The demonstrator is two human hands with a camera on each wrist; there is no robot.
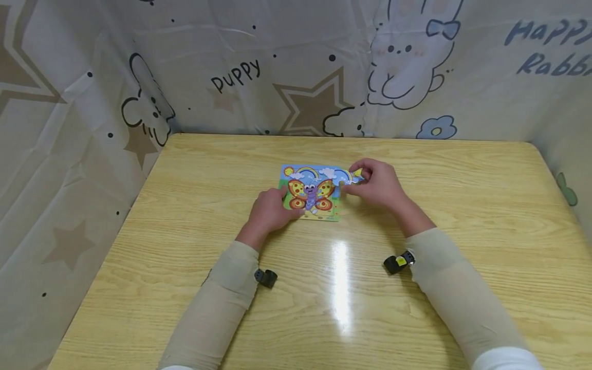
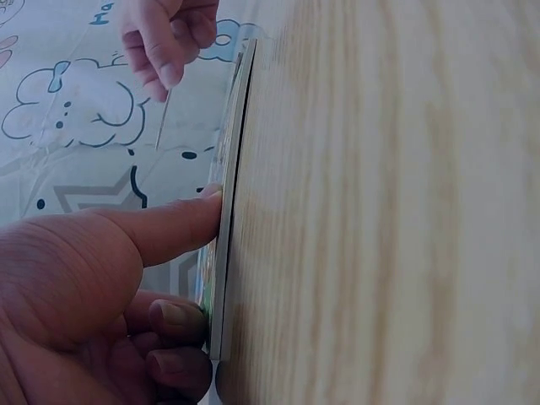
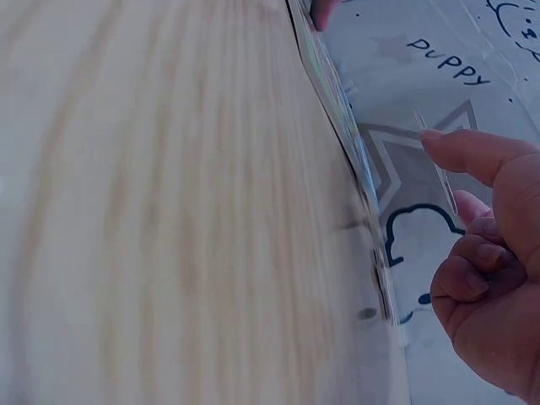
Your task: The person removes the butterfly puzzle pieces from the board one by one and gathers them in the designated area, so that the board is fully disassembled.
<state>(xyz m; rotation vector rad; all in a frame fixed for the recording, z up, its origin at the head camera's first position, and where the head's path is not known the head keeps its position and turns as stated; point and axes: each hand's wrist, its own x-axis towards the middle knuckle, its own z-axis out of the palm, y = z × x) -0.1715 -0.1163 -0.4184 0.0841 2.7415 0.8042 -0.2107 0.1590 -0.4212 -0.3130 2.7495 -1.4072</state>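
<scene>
A square jigsaw puzzle board [image 1: 319, 191] with a purple and orange butterfly lies on the table, its thin edge [image 2: 229, 211] showing in the left wrist view. My left hand [image 1: 272, 209] holds it at the left side, thumb on the front part and fingers curled at the edge. Between thumb and fingertips, my right hand [image 1: 379, 184] pinches a flat puzzle piece [image 1: 343, 177] with a blue and rainbow print, over the board's upper right. In the right wrist view that thin piece [image 3: 447, 184] appears edge-on, raised and apart from the board.
The wooden table [image 1: 208, 164] spreads around the board, with a bright light reflection in front of it. A printed cloth [image 1: 240, 108] hangs behind the far edge and at both sides. Small black cameras [image 1: 265, 278] sit at both wrists.
</scene>
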